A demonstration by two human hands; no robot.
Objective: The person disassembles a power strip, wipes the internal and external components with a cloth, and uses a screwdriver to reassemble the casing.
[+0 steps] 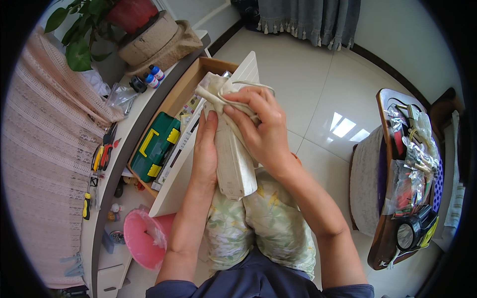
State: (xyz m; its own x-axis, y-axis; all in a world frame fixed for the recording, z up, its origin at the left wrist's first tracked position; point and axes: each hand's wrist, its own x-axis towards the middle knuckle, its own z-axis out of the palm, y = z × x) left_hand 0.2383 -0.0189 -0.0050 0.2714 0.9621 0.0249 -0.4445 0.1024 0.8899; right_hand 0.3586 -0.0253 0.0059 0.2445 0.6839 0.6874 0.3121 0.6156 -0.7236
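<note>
Leftmost, pink curtain: it hangs to the left of your open drawer (174,191), beyond the counter; call it the lace curtain (47,149).
Yellow-and-black screwdriver (86,206): left of the drawer, on the counter (117,141), with red- and yellow-handled tools (103,155) lying near it.
Pink bin (130,238): on the floor, just beside the drawer's near end.
Green toolbox (158,141): inside the drawer, with yellow latches.
Left hand (204,151): right of the drawer, your palm supports the casing's side; your thumb lies straight along its edge, and you cannot tell how the hidden fingers are spaced.
Long off-white casing (233,169): between your hands, just right of the drawer, its upper end overlapping the drawer in view.
Pale cord (239,105): bunched around the casing's upper end, in front of the drawer's far end.
Right hand (261,124): right of the drawer, your thumb and forefinger pinch the cord, your other fingers curled.
Wooden tray (375,251): well right of the drawer, bearing clear bags (417,149) and a black flashlight (417,229).
</note>
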